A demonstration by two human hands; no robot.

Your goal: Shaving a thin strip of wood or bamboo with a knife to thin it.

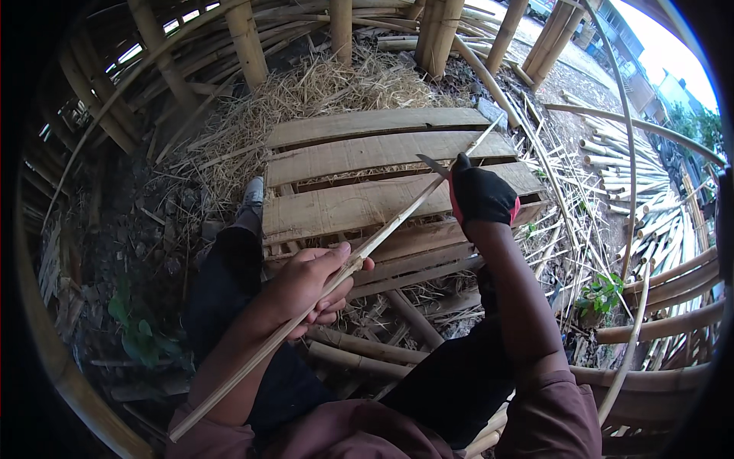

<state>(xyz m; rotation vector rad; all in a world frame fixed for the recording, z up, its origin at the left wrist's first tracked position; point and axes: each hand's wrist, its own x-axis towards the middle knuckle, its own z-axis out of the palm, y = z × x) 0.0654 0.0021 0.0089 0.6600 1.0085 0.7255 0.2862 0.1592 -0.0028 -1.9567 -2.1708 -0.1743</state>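
Observation:
A long, pale bamboo strip [393,222] runs slantwise from beside my left forearm up past my right hand, above a wooden slatted pallet [321,213]. My bare left hand [317,283] is closed around the strip's middle, thumb on top. My right hand [482,193], in a black and red glove, is wrapped round a knife whose handle is hidden in the fist. The knife's dark pointed blade [433,165] sticks out to the left and crosses the strip close to the glove. Whether the gloved fingers also touch the strip cannot be made out.
Dry straw shavings [306,99] lie heaped behind the pallet. Bamboo posts [341,34] stand at the back. Cut bamboo poles [628,172] are piled at the right. Bent bamboo lengths [623,130] arch up on that side. My shoe [253,193] rests left of the pallet.

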